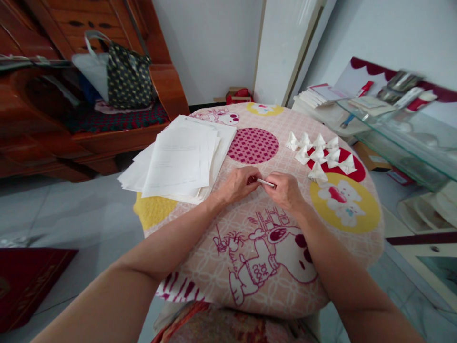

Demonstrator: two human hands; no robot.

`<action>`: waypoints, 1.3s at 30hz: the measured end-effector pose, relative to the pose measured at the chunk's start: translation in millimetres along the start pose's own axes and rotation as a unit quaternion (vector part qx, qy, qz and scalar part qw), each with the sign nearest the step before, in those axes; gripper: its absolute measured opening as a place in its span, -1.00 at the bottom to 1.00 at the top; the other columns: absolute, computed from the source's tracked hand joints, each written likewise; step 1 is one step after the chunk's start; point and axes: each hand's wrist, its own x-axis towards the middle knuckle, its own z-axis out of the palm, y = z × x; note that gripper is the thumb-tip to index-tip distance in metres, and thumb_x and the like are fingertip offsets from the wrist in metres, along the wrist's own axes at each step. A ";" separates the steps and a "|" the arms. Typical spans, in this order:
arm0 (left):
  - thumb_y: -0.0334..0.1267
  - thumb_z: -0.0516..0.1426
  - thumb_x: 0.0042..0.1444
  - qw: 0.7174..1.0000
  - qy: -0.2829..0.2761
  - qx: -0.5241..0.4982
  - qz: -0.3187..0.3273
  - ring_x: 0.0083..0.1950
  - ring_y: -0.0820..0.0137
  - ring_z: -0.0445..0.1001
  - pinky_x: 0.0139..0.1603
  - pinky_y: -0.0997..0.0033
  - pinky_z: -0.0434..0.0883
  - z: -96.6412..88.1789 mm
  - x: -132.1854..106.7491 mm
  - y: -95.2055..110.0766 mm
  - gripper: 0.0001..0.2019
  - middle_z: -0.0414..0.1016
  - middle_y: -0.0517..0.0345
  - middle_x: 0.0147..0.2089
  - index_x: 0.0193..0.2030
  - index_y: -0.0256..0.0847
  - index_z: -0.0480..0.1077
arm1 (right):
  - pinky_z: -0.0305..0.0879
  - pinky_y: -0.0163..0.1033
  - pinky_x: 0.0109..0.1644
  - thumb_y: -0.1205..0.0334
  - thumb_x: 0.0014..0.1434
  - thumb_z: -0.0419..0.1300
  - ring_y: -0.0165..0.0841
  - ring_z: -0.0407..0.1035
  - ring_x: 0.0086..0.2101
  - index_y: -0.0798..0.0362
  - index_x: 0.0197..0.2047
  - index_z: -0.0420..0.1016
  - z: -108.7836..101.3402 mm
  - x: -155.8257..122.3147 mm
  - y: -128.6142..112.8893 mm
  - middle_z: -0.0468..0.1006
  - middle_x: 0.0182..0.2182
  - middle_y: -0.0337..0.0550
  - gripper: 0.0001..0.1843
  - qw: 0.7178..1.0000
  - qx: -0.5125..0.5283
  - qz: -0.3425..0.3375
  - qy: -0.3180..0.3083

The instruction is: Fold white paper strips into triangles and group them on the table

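Note:
Over the middle of the round table, my left hand and my right hand are close together, both closed on a small folded strip of white paper. Most of the paper is hidden by my fingers. To the left lies a loose stack of white paper sheets, some with faint print. Several folded white paper pieces with pointed tips stand in a group at the right side of the table.
A patterned cloth covers the round table. Close by on the right is a glass shelf with cups and papers. A wooden bench with a dark patterned bag stands at the left. Behind the table sits a red item.

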 end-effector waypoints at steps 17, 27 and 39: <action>-0.51 0.09 0.13 0.983 -0.075 0.138 0.092 -0.24 0.39 0.43 -0.20 0.39 0.34 -5.4 -4.3 -3.6 -0.87 0.49 0.05 -0.27 -0.31 -0.25 0.43 | 0.12 -0.19 -0.27 0.51 0.23 0.13 -0.27 0.33 -0.32 0.11 -0.26 0.64 -1.6 -7.7 -8.5 0.54 -0.34 -0.02 -0.75 0.968 -0.202 -0.105 -0.109; -0.53 0.12 0.14 0.957 -0.220 0.170 0.080 -0.32 0.42 0.43 -0.28 0.43 0.26 -16.9 -10.4 6.4 -0.82 0.50 0.09 -0.29 -0.32 -0.24 0.52 | 0.11 -0.20 -0.31 0.33 0.20 0.37 -0.33 0.36 -0.42 0.06 -0.45 0.65 -8.3 -6.6 -5.5 0.53 -0.43 -0.10 -0.83 0.969 -0.109 -0.022 -0.218; -0.47 0.13 0.10 0.965 -0.218 0.142 0.046 -0.35 0.42 0.43 -0.31 0.43 0.25 -15.3 -5.6 3.0 -0.78 0.59 0.10 -0.33 -0.36 -0.19 0.61 | 0.08 -0.21 -0.33 0.43 0.16 0.33 -0.38 0.31 -0.46 0.05 -0.57 0.60 -9.1 -4.2 -0.7 0.50 -0.49 -0.15 -0.72 0.976 -0.014 0.011 -0.217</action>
